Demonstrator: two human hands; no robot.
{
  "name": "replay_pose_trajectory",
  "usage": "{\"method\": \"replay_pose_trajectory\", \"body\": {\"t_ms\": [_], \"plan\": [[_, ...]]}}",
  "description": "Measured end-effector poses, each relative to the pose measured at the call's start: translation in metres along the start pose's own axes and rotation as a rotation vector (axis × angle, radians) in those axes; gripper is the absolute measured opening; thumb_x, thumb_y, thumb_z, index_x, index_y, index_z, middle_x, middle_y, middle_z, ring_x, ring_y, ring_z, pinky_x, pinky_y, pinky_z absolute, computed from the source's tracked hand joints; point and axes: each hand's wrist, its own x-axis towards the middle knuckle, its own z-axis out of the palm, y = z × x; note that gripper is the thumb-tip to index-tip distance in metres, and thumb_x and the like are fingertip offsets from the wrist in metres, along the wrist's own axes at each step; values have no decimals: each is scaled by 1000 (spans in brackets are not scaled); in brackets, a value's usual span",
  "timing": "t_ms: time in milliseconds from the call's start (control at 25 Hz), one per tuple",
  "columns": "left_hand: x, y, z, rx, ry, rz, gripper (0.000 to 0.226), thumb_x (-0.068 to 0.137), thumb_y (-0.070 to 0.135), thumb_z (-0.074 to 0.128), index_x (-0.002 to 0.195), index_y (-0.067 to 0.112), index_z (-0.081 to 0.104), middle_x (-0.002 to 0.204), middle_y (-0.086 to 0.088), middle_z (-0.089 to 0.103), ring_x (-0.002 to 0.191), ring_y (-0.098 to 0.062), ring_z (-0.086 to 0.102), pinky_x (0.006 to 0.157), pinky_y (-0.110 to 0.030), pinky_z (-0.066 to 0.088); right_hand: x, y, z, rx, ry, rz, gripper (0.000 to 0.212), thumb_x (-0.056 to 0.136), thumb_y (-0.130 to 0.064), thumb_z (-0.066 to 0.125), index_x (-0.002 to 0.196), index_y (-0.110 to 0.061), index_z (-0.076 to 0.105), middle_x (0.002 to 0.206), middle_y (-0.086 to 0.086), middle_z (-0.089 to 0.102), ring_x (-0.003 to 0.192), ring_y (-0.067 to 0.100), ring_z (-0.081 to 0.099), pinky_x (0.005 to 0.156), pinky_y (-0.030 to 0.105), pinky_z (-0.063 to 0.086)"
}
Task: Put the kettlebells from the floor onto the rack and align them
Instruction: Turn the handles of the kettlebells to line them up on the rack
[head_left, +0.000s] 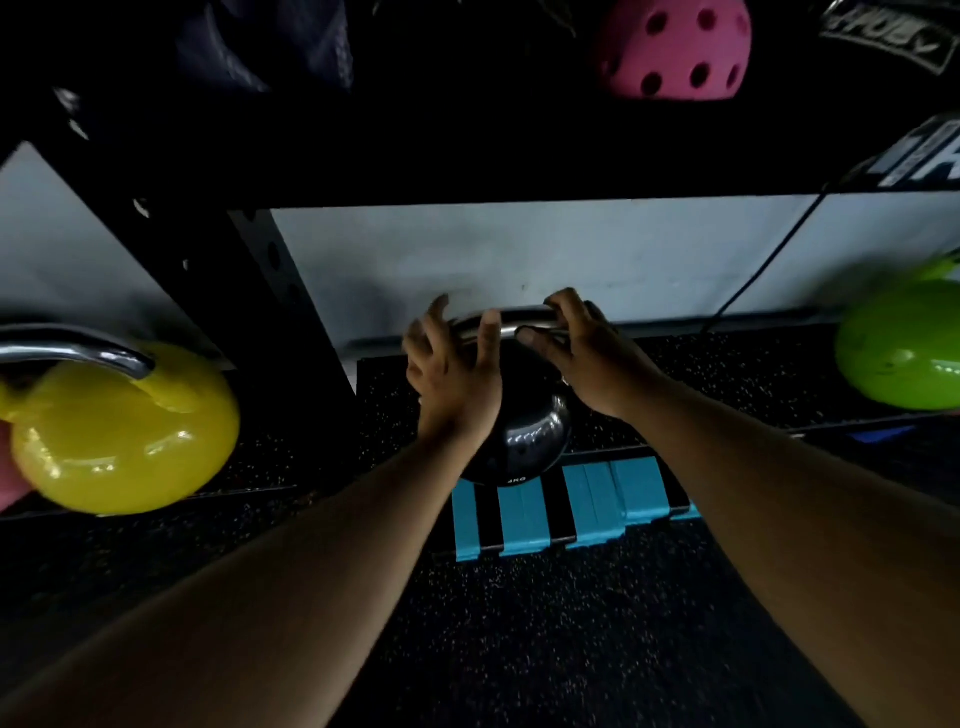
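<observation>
A black kettlebell (524, 441) with a chrome handle sits on the speckled rubber shelf of the rack (727, 374), at the middle of the view. My right hand (582, 353) is closed around the right part of its handle. My left hand (452, 374) rests against the left side of the handle and ball with its fingers spread. A yellow kettlebell (124, 431) with a chrome handle stands on the shelf at the left. A green kettlebell (904, 353) stands at the right edge, blurred.
A black rack upright (249, 291) rises between the yellow and black kettlebells. A dark upper shelf (467, 145) hangs overhead with a pink perforated ball (675, 47). Blue and black striped blocks (561, 509) lie below the shelf front. A white wall (519, 254) is behind.
</observation>
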Motion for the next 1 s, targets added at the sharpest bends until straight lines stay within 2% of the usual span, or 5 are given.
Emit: {"method": "replay_pose_trajectory", "body": {"t_ms": [320, 480, 640, 840, 1000], "plan": [[57, 18, 1, -176, -196, -198, 77, 93, 61, 42, 153, 33, 4, 157, -16, 23, 138, -39, 33, 106, -49, 33, -11, -7, 3, 267, 64, 233, 36, 91, -60, 44, 96, -25, 49, 80, -1, 63, 61, 11, 58, 48, 22, 34], [45, 9, 15, -300, -208, -166, 70, 94, 64, 31, 152, 37, 4, 157, -7, 24, 125, -28, 47, 70, -27, 53, -9, -19, 9, 680, 73, 299, 34, 100, -45, 36, 115, -22, 56, 99, 9, 69, 66, 15, 63, 54, 23, 46], [71, 4, 5, -365, -333, -130, 80, 88, 66, 38, 153, 37, 3, 162, -4, 19, 142, -28, 31, 114, -52, 30, -17, -35, 35, 835, 163, 283, 39, 104, -38, 30, 136, -29, 50, 109, 7, 54, 74, 8, 54, 43, 5, 37], [74, 0, 4, -375, -395, -104, 79, 87, 69, 36, 153, 40, 3, 164, 0, 11, 147, -25, 21, 118, -46, 20, -15, -45, 37, 1031, 143, 310, 41, 105, -34, 30, 142, -23, 46, 93, 0, 56, 69, 5, 52, 48, 8, 42], [81, -1, -5, -380, -433, -112, 82, 81, 73, 34, 152, 39, 15, 162, -1, 21, 145, -24, 26, 119, -49, 22, -14, -61, 54, 1082, 128, 265, 44, 105, -33, 30, 149, -27, 33, 118, 6, 50, 93, 13, 51, 71, 16, 50]]}}
